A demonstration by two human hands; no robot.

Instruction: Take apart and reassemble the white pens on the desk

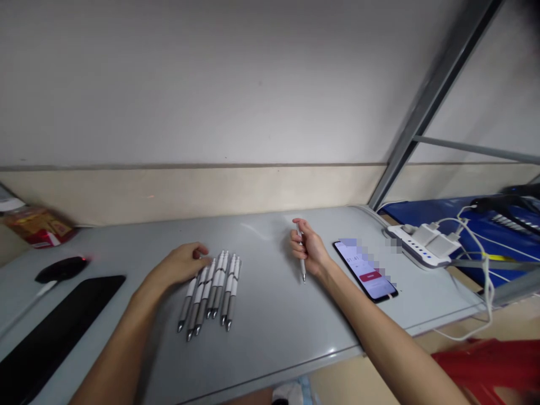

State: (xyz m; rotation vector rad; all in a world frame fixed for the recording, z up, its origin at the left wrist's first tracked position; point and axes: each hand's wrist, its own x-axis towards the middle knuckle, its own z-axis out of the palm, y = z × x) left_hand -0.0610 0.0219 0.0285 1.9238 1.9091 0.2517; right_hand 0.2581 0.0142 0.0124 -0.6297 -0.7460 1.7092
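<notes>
In my right hand [310, 244] a retractable ballpoint pen [302, 269] stands nearly upright, fingers wrapped round its barrel and thumb on its top end. The metal tip points down and shows below the fist. My left hand [185, 263] is at the upper left of a group of similar pens [219, 284], with its fingers loosely bent and apart. Its lower fingers are close to the leftmost pens; whether they touch is unclear. Several white pens with grey grips lie side by side there, tips toward me.
Right of my right hand lies a lit phone [366, 271]. Beyond it sit a power strip [422, 244] with plugs and white cables. A long black object [59, 332], a black oval device [61, 269] and a jar [36, 225] are at left. A metal post [426, 112] rises at right.
</notes>
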